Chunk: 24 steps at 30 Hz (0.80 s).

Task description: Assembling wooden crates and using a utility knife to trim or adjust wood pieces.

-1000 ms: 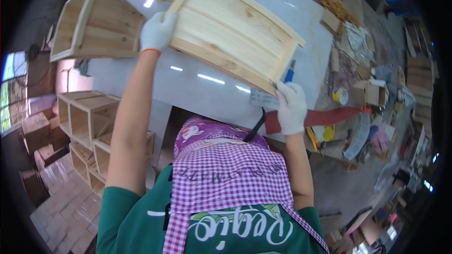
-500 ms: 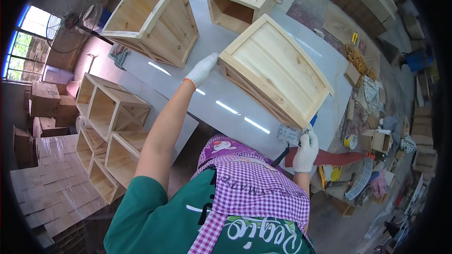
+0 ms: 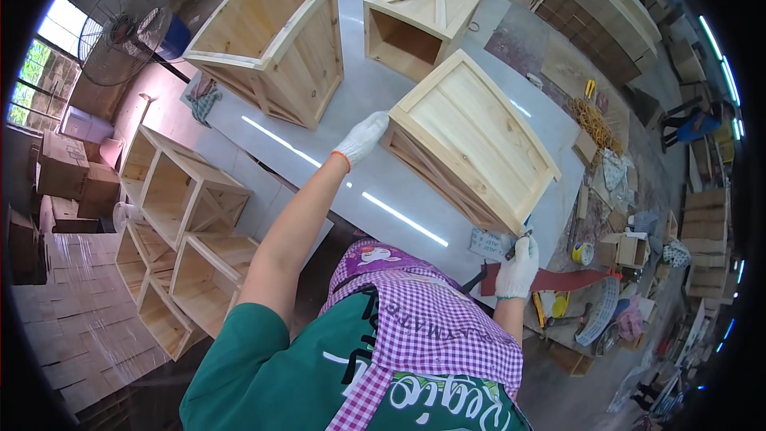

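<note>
A pale wooden crate lies on the grey table with a framed panel facing up and an X-braced side toward me. My left hand, in a white knitted glove with an orange cuff, grips its far left corner. By the near right corner is my right hand, gloved in white too. Its fingers are closed around something small and dark that I cannot make out. Next to that corner, a printed sheet rests on the table. A dark red strip runs behind my right wrist.
Two more crates stand on the grey table: a tall open one and an X-braced one. Several crates are stacked at left, below a fan. Orange cord and tape lie at right. Farther off is a person.
The view has shifted, and a person now shows at the far right. Both hands stay at the same corners of the crate, which keeps nearly the same pose.
</note>
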Available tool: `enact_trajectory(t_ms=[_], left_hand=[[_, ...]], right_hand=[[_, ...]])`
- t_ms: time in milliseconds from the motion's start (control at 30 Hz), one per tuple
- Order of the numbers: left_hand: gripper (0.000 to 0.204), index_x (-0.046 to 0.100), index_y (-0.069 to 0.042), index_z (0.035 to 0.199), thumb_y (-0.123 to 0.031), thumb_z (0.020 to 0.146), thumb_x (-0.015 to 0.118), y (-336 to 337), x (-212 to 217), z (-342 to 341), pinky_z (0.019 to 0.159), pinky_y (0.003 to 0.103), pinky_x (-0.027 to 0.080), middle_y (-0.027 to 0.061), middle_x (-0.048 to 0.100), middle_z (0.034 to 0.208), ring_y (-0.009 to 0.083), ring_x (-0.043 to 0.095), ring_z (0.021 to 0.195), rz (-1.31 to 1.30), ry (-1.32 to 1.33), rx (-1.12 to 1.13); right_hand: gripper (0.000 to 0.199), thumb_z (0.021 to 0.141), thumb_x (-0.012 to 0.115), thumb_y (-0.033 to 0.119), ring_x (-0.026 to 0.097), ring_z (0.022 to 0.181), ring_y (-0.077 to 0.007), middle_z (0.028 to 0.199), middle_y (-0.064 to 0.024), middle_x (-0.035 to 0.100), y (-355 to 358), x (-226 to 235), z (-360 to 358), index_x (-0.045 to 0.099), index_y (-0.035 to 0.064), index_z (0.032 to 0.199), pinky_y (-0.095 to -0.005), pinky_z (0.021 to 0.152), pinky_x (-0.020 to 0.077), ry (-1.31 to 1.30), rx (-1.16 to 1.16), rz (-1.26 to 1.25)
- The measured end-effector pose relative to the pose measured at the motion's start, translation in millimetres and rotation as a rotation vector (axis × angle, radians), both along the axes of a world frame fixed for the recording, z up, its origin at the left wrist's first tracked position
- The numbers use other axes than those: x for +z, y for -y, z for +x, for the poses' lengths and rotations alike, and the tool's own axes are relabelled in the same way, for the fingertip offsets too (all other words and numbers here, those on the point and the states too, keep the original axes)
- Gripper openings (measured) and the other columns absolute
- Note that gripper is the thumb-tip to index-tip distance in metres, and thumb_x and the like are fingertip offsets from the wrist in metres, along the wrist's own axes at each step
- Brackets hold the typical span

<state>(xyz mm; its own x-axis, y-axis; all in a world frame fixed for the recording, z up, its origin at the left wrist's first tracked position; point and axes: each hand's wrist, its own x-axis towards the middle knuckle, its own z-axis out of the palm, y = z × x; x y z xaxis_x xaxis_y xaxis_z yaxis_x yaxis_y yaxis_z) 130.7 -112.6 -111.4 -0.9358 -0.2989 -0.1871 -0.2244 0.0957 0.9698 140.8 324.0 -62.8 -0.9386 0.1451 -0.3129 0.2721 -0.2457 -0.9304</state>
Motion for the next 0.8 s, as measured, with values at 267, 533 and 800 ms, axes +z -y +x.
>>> enact_trajectory(t_ms=[267, 533, 800], left_hand=[[0.061, 0.058, 0.001, 0.137, -0.050, 0.107, 0.046, -8, 4, 4, 0.108, 0.035, 0.042, 0.0127, 0.065, 0.132, 0.0248, 0.058, 0.125, -0.143, -0.038, 0.028], [0.044, 0.061, 0.003, 0.127, -0.033, 0.104, 0.050, -53, 35, 62, 0.102, 0.032, 0.044, 0.0053, 0.065, 0.115, 0.0161, 0.057, 0.110, 0.026, 0.007, -0.212], [0.045, 0.059, 0.003, 0.136, -0.026, 0.103, 0.048, -114, 28, 136, 0.110, 0.032, 0.040, 0.0082, 0.064, 0.128, 0.0155, 0.055, 0.120, 0.330, 0.164, -0.169]], right_hand=[[0.023, 0.104, 0.059, 0.017, 0.057, 0.083, -0.0098, 0.096, -0.0004, 0.063, 0, 14, -7, 0.063, -0.0002, 0.119, -0.0276, 0.074, 0.0501, -0.015, -0.012, -0.038], [0.022, 0.104, 0.061, 0.019, 0.058, 0.092, -0.0125, 0.103, -0.0006, 0.062, -71, 14, -73, 0.063, 0.0007, 0.116, -0.0315, 0.089, 0.0512, -0.083, 0.118, 0.137], [0.031, 0.103, 0.061, 0.019, 0.060, 0.101, -0.0155, 0.117, -0.0034, 0.066, -70, -6, -159, 0.064, -0.0011, 0.126, -0.0328, 0.093, 0.0475, -0.015, 0.189, 0.134]])
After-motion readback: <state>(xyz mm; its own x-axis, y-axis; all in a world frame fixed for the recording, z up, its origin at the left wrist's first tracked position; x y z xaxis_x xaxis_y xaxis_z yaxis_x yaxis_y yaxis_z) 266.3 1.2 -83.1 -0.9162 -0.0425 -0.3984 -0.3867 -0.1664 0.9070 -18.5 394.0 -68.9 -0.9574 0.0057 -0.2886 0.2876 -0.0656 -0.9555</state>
